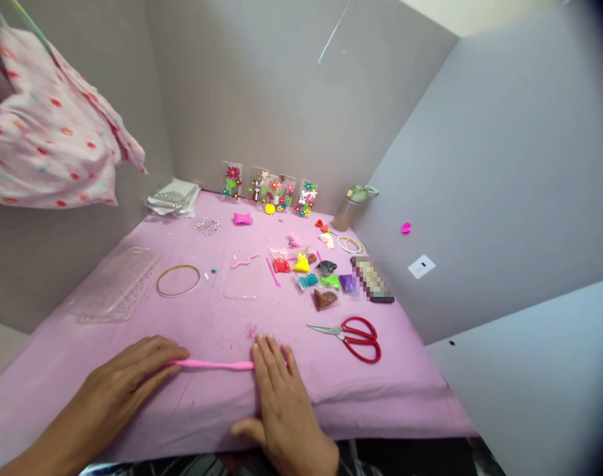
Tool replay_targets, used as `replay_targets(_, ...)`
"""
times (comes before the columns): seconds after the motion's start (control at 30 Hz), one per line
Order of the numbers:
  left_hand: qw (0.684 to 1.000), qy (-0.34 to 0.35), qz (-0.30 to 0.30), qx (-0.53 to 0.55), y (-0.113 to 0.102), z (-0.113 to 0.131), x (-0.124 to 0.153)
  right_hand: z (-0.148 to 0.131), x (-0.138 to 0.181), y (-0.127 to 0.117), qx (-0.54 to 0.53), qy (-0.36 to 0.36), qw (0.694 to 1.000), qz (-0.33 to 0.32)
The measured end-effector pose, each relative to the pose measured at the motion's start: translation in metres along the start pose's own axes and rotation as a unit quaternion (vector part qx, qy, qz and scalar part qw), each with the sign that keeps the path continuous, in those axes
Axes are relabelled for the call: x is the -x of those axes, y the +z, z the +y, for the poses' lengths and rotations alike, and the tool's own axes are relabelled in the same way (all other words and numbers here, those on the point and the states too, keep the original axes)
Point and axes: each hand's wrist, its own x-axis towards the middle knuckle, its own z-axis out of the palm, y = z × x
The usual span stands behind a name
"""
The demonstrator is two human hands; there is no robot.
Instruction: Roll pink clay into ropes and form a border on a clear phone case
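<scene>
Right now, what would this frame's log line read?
left hand: at left end of pink strip; right hand: flat over its other end; scissors: lying on tablecloth

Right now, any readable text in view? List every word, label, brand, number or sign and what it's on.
None readable.
Dark-edged slab: its face is pixelated, nothing to read.
White wall plate: small dark mark, too small to make out.
Bottle: patch near the lid, too blurred to read.
Brown packet and the other colored packets: no lettering can be made out.
Pink roll: no marking visible.
</scene>
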Motion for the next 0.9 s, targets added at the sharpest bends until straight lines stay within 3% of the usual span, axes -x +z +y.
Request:
replay_targets(0.13, 1.0, -0.014, 0.004, -0.013, -0.006, -0.002, -0.007, 0.012, -0.021, -0.007, 0.011, 0.019, 1.0, -0.005)
replay_targets(0.37, 0.999, -0.045, -0.005, 0.005, -0.005, -0.015, 0.013, 0.008, 0.038, 0.013, 0.037, -0.017, 0.998, 0.057)
replay_targets(0.63, 0.996, -0.085, -0.011, -0.011, -0.013, -0.017, 0.003, 0.02, -0.011, -0.001, 0.086, 0.021, 0.996, 0.001)
replay_targets(0.83, 0.995, -0.096, 0.0, -0.022, -0.009, -0.038, 0.025, 0.01, 0.038, 0.013, 0.095, -0.057, 0.993, 0.047)
replay_targets(0.9, 0.995, -0.093, -0.004, -0.019, -0.009, -0.043, 0.032, 0.01, 0.039, 0.012, 0.09, -0.058, 0.994, 0.037)
